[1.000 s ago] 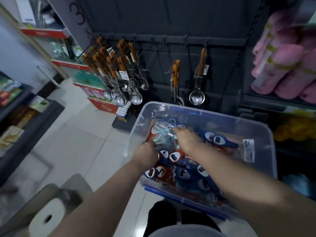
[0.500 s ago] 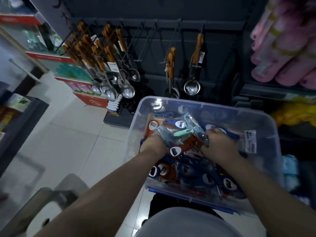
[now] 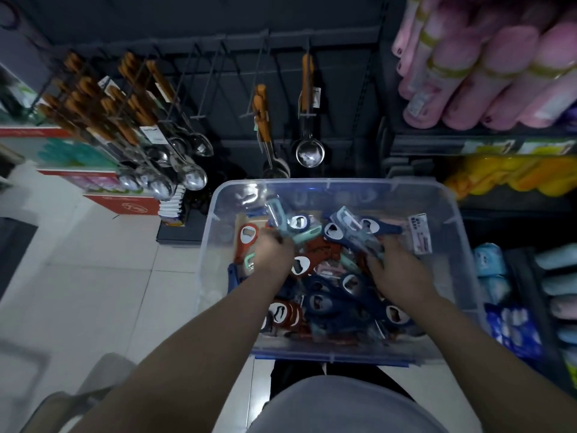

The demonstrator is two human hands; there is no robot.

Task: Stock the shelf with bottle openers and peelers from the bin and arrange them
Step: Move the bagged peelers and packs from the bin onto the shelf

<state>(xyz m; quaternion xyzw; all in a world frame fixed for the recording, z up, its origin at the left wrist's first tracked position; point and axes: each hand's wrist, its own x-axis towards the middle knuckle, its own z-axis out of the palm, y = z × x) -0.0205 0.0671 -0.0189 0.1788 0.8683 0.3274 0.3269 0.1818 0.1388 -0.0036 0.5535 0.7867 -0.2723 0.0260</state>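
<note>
Shelf panel point(image 3: 337, 89), dark and studded with hooks, filled twelve o'clock, with orange-handled ladles point(image 3: 309, 154) hanging on it. Below it, from the centre toward six o'clock, sat the clear plastic bin point(image 3: 331, 182), heaped with blue and red bottle openers point(image 3: 331, 295). Both my hands were inside it. My left hand point(image 3: 273, 254), at nine o'clock of the heap, had its fingers curled round mint peelers point(image 3: 307, 235) that stuck up toward twelve. My right hand point(image 3: 395, 273), at three o'clock, gripped a blue peeler point(image 3: 346, 220) in clear wrap, pointing toward eleven. My hands were apart, with openers lying between them.
</note>
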